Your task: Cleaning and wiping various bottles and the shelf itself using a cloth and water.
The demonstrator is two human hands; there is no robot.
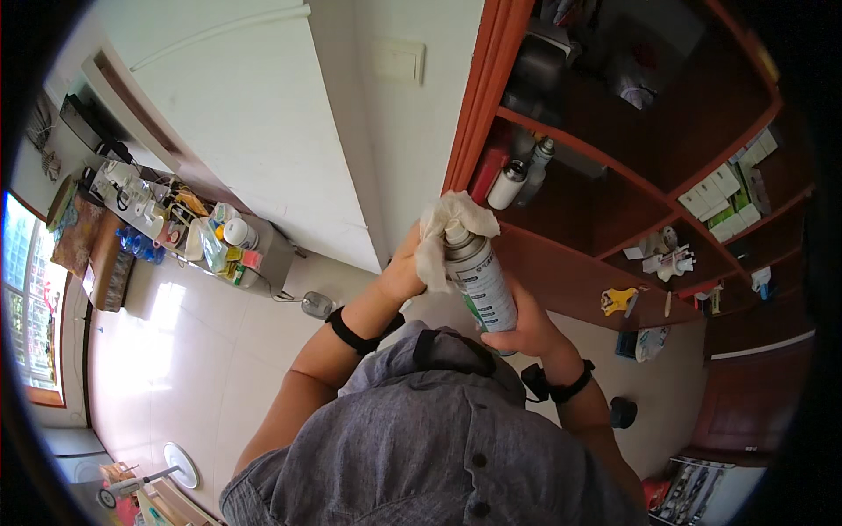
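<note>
My right hand [531,323] grips the lower part of an aerosol can [483,286], which is tilted in front of my chest. The can has a pale label with writing and a green patch, and its nozzle end points away from me. A crumpled white cloth or tissue [435,253] is in my left hand [402,268], draped around the top of the can. Most of my left fingers are hidden behind the cloth. The can's base is partly covered by my right hand.
A reddish-brown wooden shelf unit [559,244] stands ahead to the right, with a white bottle [507,186] and other bottles inside. At left is a long cluttered table [272,262]. A white wall [414,131] with a switch [399,62] is ahead.
</note>
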